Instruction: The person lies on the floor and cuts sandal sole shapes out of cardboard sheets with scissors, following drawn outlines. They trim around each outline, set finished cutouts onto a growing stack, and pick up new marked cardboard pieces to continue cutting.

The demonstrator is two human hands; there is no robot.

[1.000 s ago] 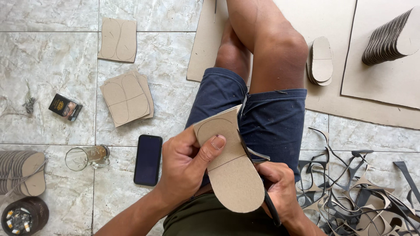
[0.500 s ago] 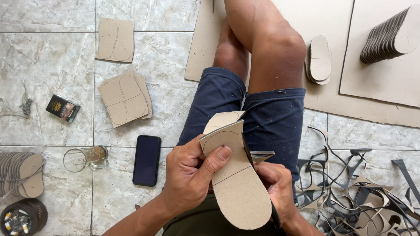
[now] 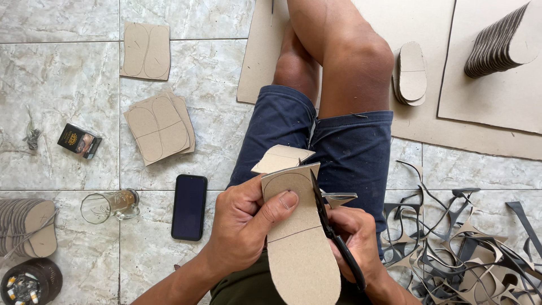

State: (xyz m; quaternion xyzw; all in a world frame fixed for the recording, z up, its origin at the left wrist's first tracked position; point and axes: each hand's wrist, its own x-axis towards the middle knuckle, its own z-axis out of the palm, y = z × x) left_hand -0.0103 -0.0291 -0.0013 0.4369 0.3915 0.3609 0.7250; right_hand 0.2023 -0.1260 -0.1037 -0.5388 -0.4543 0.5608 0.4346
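Head camera view, looking down at a person seated on a pale marble-tiled floor (image 3: pixel 73 73), in dark blue shorts (image 3: pixel 316 135) with one bare knee raised. The left hand (image 3: pixel 243 231) grips a piece of grey cardboard (image 3: pixel 299 237) marked with a sole outline, thumb pressed flat on its face and fingers wrapped behind. The right hand (image 3: pixel 353 240) is closed around the handles of black scissors (image 3: pixel 330 226), whose blades lie along the cardboard's right edge, near the rounded upper end of the outline. The lower half of the shape already has a clean curved edge; the upper end still carries square corners and a loose flap folding away, so the cutting looks roughly half done on this piece. To the right lies a tangle of trimmed cardboard scraps (image 3: pixel 468 248). Finished sole shapes sit in a small pile (image 3: pixel 411 73) beside the knee, a long fanned row (image 3: pixel 499 42) on a cardboard sheet at top right, and another bundle (image 3: pixel 28 226) at the left edge. Two stacks of uncut marked squares (image 3: pixel 158 127) remain on the floor to the left, suggesting more work is left. Nearby are a black phone (image 3: pixel 189 206), a glass mug on its side (image 3: pixel 110 204), a small dark box (image 3: pixel 79 141) and a round dark dish (image 3: pixel 31 281).
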